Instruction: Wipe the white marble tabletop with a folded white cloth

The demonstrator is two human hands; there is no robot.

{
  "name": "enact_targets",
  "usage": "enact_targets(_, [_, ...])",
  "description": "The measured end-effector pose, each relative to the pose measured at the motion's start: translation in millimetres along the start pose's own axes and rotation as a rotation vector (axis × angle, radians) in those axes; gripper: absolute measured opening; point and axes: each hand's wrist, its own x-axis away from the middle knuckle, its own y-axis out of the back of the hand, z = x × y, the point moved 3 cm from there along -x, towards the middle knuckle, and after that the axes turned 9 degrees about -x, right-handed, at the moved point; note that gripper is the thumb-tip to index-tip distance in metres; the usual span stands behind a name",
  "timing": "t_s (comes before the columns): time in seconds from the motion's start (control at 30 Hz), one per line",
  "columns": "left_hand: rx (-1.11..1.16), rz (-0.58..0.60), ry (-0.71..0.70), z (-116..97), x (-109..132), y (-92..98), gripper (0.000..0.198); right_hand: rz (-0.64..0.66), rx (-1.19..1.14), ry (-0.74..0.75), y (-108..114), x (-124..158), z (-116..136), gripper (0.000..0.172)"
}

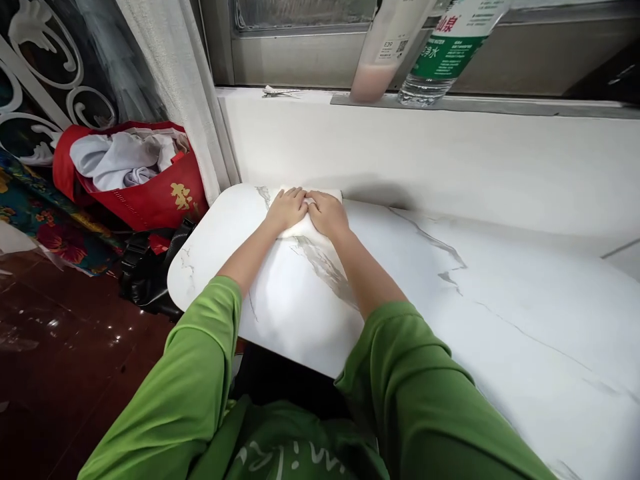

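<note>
Both my hands lie side by side near the far left corner of a white marble-patterned table (pixel 500 313). My left hand (pixel 287 208) and my right hand (pixel 327 212) press flat, fingers stretched out, on a small white folded cloth or paper (pixel 305 230) that sits against the white wall. Most of that white piece is hidden under my hands. Green sleeves cover my forearms.
A red bag (pixel 150 193) stuffed with white clothes stands on the floor at left beside a white curtain (pixel 185 87). A black bag (pixel 145 273) lies below the table's corner. On the window sill stand a water bottle (pixel 445 60) and a pink-bottomed bottle (pixel 385 53).
</note>
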Motion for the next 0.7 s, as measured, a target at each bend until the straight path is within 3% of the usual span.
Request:
enact_targets(0.13, [-0.016, 0.023, 0.02, -9, 21, 6.7, 0.041, 0.016, 0.006, 0.01, 5, 18, 11, 0.042])
enact_targets(0.3, [-0.074, 0.009, 0.035, -41, 68, 18.1, 0.044, 0.055, 0.024, 0.073, 20, 63, 26, 0.042])
enact_targets(0.53, [-0.152, 0.031, -0.032, -113, 150, 37.8, 0.05, 0.031, -0.035, 0.126, 59, 166, 48, 0.042])
enact_targets(0.7, [-0.148, 0.039, -0.252, -169, 182, 45.0, 0.054, -0.002, -0.032, 0.11, 95, 231, 49, 0.043])
